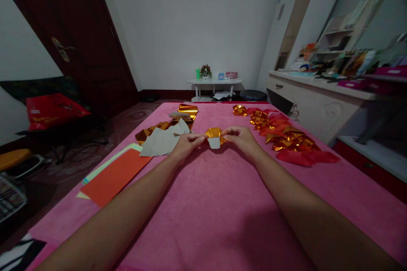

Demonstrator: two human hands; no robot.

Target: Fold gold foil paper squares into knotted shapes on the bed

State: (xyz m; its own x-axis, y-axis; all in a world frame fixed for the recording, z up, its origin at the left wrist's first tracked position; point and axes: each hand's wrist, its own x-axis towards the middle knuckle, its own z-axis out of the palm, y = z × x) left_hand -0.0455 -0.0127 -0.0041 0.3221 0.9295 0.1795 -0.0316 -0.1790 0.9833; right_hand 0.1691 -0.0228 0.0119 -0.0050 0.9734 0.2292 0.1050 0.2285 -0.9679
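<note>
A small folded piece of gold foil paper [214,136], white on its underside, is held just above the pink cloth [203,211]. My left hand [187,144] pinches its left end and my right hand [241,137] pinches its right end, fingers closed on it. To the left of my left hand lies a loose heap of gold and grey-white foil sheets [163,137]. A row of several finished gold folded pieces [286,137] lies on red paper to the right of my right hand.
An orange-red sheet [114,175] over pale sheets lies at the cloth's left edge. More gold foil [187,111] sits at the far end. A white side table [214,82] stands by the back wall, a cabinet [318,101] on the right, a dark door [82,38] left.
</note>
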